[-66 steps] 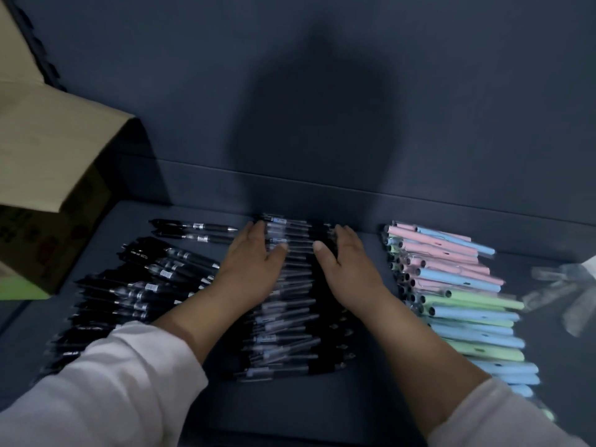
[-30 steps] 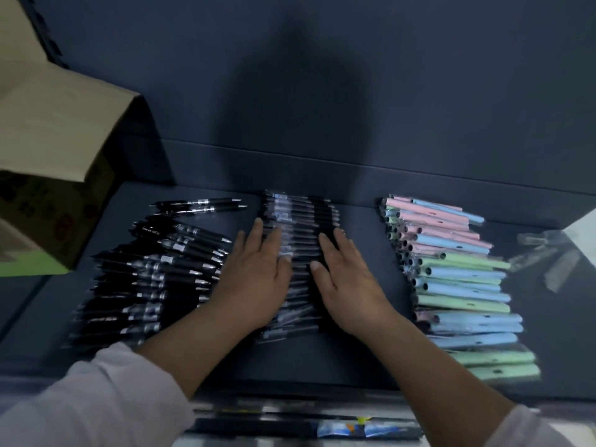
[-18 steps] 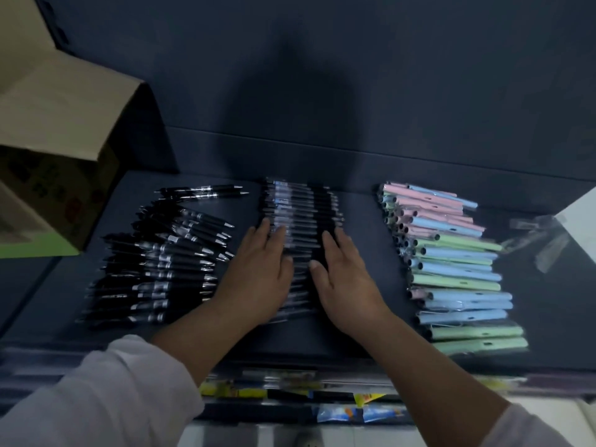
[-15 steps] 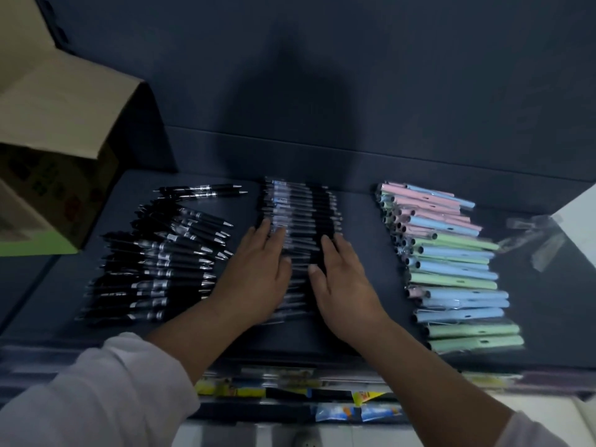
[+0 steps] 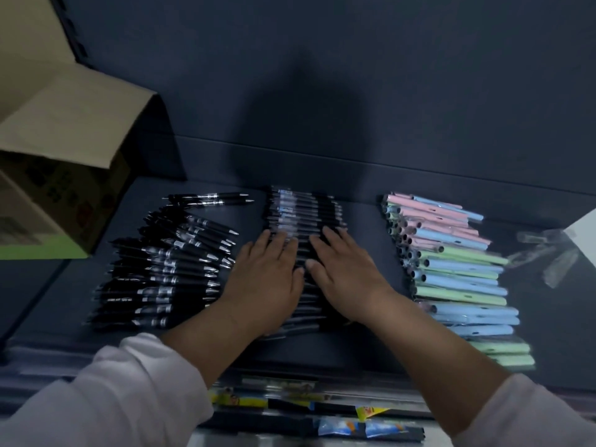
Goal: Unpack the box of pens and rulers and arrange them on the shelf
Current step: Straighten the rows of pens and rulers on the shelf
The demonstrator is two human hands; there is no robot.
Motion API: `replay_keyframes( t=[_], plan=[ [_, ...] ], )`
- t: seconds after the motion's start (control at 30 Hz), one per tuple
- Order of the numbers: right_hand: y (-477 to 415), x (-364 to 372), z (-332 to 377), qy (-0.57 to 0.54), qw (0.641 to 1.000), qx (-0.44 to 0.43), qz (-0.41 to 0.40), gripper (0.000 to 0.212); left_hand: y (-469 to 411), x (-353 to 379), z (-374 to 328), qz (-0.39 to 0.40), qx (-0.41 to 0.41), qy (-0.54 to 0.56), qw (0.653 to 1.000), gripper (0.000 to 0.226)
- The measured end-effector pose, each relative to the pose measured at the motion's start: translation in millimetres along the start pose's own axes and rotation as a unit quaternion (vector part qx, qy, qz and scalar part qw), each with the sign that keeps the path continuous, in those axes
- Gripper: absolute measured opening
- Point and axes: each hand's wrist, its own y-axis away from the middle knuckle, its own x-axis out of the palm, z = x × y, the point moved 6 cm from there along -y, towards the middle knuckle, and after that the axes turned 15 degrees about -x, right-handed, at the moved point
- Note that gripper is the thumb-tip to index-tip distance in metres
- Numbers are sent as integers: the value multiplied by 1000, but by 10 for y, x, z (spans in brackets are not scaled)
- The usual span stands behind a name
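- Both hands are down on the middle stack of pens [image 5: 303,214], clear-wrapped black ones lying crosswise in one column on the dark shelf [image 5: 364,214].
- The left hand [image 5: 267,279] lies flat over the left half of that stack, fingers straight and pointing at the back wall. Its grip is wide and holds nothing, only pressing on the pens.
- The right hand [image 5: 348,275] mirrors it on the stack's right half, fingers straight too, grip wide, palm down on the wrappers.
- The two thumb tips sit close together over the stack's centre line; I cannot tell whether they touch.
- Left of the stack runs a looser column of black pens [image 5: 167,272] with silver bands, tips aimed toward the stack. Two of them lie apart at the far end.
- Right of the stack, past a strip of bare shelf, sits a column of pastel pens [image 5: 458,272]: pink at the far end, then blue and green.
- Beyond those, further right of the stack, lie crumpled clear wrappers [image 5: 548,253].
- Far left of the stack, past the black pens, stands a cardboard box [image 5: 64,150] with a flap raised.
- Nearer than the stack, below the shelf's front edge, colourful packets [image 5: 342,427] show, too blurred to read.
- White sleeves [image 5: 122,398] cover both forearms near the bottom corners.
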Motion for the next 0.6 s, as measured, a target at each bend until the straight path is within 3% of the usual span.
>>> replay_keyframes(
  t=[0.13,0.23,0.4,0.5,0.6],
  plan=[
    [-36,-222,134,-1,997,2,-82,58,1,-171,66,-20,-11,42,999,59],
    [-201,-326,538,-43,987,-88,-124,55,-5,-405,357,-50,-39,58,996,62],
    [-730,-368,985,-55,980,-159,-104,48,173,-617,1197,-14,-72,39,997,80],
    [-1167,-323,1044,-41,987,-143,-56,49,302,-538,1566,50,-77,-9,996,105],
    [-1545,-229,1076,-18,992,-124,-16,53,314,-393,1776,78,-84,-17,993,110]
  ],
)
